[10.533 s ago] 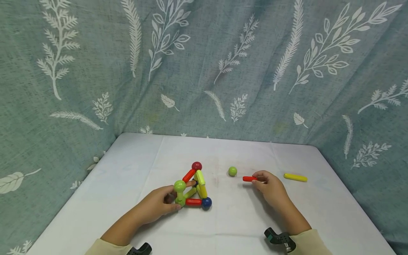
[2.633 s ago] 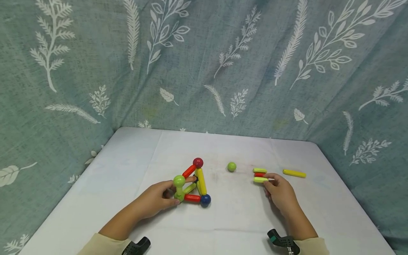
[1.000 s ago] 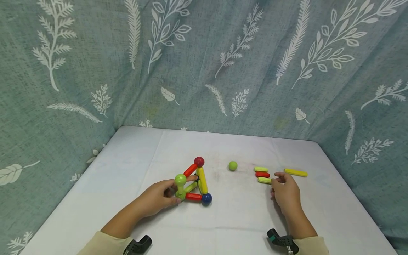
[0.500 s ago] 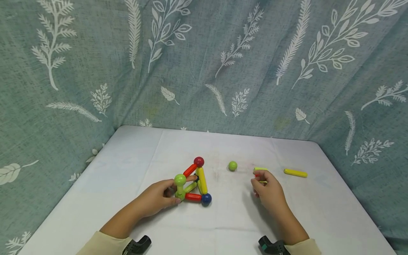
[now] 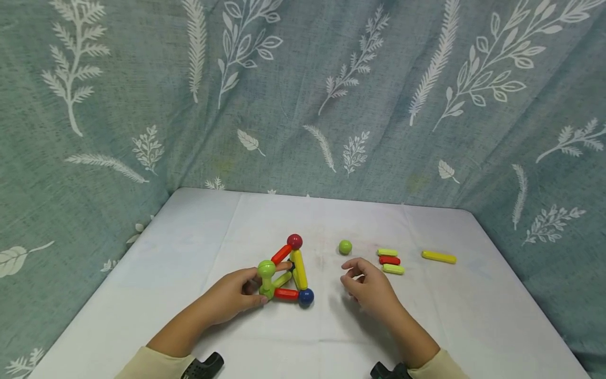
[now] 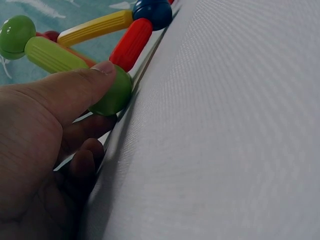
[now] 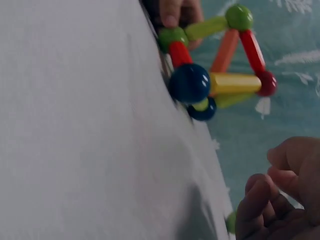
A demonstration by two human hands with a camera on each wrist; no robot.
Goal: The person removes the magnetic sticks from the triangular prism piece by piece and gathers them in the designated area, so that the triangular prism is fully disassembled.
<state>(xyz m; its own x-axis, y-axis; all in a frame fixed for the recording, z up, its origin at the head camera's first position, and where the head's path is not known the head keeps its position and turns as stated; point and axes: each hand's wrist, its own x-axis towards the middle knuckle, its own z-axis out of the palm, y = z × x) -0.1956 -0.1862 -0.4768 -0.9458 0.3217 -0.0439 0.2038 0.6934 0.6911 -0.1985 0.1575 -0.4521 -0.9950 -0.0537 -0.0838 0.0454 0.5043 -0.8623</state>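
Note:
My left hand [image 5: 235, 296] grips a frame of magnetic sticks and balls by the lower green ball [image 6: 114, 92], its thumb pressed on that ball. The frame has red sticks [image 5: 286, 293], a long yellow stick [image 5: 299, 269], green sticks, a red ball [image 5: 294, 241] at its top and a dark blue ball [image 5: 305, 297] at its near corner. Right of the frame, my right hand [image 5: 371, 289] hovers over the cloth, fingers loosely bent and nothing between them. A loose green ball [image 5: 345, 247] lies just beyond its fingertips.
Two short light green sticks [image 5: 393, 269] and a red stick [image 5: 390, 260] lie in a row to the right. Farther right is a long yellow stick [image 5: 438, 257]. A patterned curtain [image 5: 303, 105] hangs behind the white-covered table [image 5: 213, 216].
The red stick my right hand held earlier now lies between two light green ones. That hand let go of the near green stick and has moved left. My left hand keeps its grip.

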